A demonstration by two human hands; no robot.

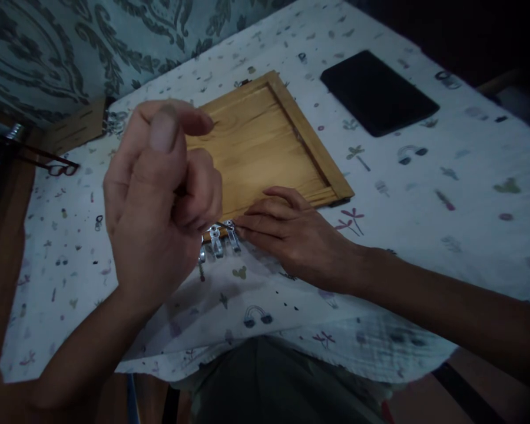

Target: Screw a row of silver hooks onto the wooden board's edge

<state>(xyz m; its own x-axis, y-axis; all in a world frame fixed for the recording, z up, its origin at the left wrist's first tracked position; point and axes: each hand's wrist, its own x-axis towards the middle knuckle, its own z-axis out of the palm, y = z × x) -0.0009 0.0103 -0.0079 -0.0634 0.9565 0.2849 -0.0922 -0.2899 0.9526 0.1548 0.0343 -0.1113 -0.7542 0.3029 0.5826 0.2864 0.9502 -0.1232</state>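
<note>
My left hand (159,176) is raised close to the camera with its fingers curled in and the thumb on top. What it holds, if anything, is hidden behind the fingers. At the near edge of a framed wooden board (247,147), my right hand (291,232) rests with its fingers on the wood. Its thumb and forefinger are pressed together beside a shiny metal hook (233,238). A thin dark rod (224,225) runs from those fingertips towards the left hand. Several similar hooks line that edge, some partly covered by the left hand.
A black tablet-like slab (377,94) lies at the right on the patterned white cloth (424,224). Eyeglasses (62,169) and a brown cardboard piece (77,126) are at the left. A patterned surface (115,41) rises behind the cloth.
</note>
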